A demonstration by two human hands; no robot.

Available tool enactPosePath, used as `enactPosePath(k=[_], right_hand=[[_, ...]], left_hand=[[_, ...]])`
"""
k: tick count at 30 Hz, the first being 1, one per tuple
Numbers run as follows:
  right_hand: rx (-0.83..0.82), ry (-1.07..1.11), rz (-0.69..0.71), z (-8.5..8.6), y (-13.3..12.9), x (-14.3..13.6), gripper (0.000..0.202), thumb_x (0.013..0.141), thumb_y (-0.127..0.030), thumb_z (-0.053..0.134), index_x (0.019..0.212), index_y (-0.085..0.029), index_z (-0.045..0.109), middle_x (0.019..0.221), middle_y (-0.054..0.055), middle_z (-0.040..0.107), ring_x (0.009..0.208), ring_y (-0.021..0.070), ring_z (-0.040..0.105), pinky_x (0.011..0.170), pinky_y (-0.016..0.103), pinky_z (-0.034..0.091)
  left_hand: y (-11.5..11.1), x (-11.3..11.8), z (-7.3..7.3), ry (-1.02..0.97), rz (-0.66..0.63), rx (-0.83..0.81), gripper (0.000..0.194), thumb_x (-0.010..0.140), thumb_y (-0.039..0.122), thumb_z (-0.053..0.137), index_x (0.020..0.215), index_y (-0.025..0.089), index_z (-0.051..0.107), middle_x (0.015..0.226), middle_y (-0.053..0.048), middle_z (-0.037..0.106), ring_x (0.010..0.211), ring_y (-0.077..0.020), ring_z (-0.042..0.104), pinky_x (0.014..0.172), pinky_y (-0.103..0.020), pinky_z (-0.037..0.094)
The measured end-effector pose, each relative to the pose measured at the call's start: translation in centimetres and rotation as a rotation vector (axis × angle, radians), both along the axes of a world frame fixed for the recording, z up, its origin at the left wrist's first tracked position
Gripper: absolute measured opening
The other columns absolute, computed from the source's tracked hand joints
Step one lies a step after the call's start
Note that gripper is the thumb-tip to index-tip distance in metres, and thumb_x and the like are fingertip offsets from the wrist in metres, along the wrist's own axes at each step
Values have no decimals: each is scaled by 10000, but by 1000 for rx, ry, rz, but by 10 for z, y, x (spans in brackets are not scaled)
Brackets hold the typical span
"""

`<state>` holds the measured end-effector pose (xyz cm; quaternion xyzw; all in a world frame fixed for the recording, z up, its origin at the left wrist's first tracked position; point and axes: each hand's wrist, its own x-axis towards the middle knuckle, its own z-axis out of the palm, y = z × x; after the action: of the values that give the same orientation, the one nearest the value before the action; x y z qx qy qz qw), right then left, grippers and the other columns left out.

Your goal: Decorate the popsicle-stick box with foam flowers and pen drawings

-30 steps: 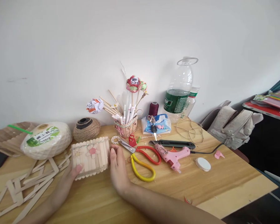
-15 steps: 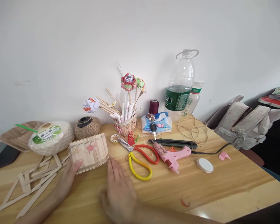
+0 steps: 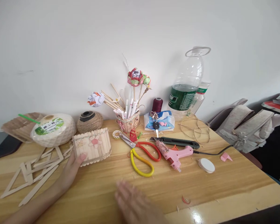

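Observation:
My left hand [image 3: 76, 165] grips a small craft-stick box [image 3: 92, 147] at its lower left corner, thumb across the front. The box has pink and cream flowers and a twine trim along its edges. My right hand [image 3: 137, 203] is low over the table, blurred by motion, with fingers stretched out and nothing visible in it. Beyond it lie scissors [image 3: 142, 169] with one red and one yellow handle, blades apart. A pink glue gun [image 3: 176, 155] rests to their right, and a dark green utility knife [image 3: 177, 142] behind that.
Loose craft sticks [image 3: 29, 174] spread at the left, before a wrapped coconut [image 3: 53, 129] and twine ball [image 3: 90, 121]. A stick pot [image 3: 128, 123] holds pens and paper flowers. At the back stand purple thread [image 3: 157, 105], a tissue pack [image 3: 163, 121] and a large bottle [image 3: 184, 93].
My right hand has moved away from the box, toward the table's near edge. My left hand still holds the box, which looks slightly raised. The camera view has shifted a little.

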<state>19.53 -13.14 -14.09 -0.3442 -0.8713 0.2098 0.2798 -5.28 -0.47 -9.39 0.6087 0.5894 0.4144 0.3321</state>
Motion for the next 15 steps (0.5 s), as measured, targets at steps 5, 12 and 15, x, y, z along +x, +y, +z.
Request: enactPosePath(k=[5,12,15], right_hand=[[-261,-282,-249,59,40,-7,841,883,-469,575,1453,64,262,1521,249,105,1433,378,117,1163,539,219],[-162,-317,-237,55,63,-31,808,899,-464,540,1424,104,304,1507,294,126,1445,362,80,1188,538,122],[-150,-312,-165,55,56,-34,808,907,-493,514,1441,74,300,1521,271,140,1451,335,83,1197,496,128]], left_hand=[[-1,4,4,-3,16,-4,655,845,547,494,1389,188,429,1409,-80,528,1418,-335,293,1201,-446,163],[0,2,3,-19,13,13,645,841,554,487,1396,231,419,1406,-84,523,1405,-324,329,1184,-468,216],[0,4,3,-33,-5,28,657,847,542,475,1415,223,385,1405,-92,518,1403,-307,337,1181,-455,228]])
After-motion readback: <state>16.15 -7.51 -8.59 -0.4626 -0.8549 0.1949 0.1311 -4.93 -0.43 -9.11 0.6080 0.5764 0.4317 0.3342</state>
